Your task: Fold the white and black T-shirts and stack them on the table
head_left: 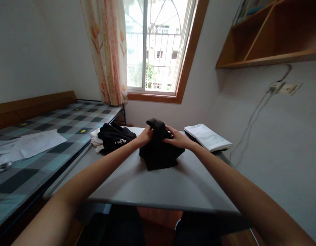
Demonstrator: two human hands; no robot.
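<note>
A piece of black cloth (160, 155), perhaps a garment, is bunched up over the middle of the table, its lower edge hanging to the tabletop. My left hand (147, 134) grips its upper left side, fingers partly hidden behind the fabric. On the upper right side, my right hand (174, 136) is closed on the same cloth, thumb in front. To the left lies a loose pile of black clothing (117, 135) with a white print, and white cloth (95, 138) beside it. A folded white cloth (208, 136) rests on dark fabric at the right.
The light grey table (158, 189) stands against the wall below a window (158, 48). At left is a bed with a checked cover (57, 119) and papers (32, 145). A wooden shelf (265, 54) juts out upper right, above a socket (288, 88) with hanging cables.
</note>
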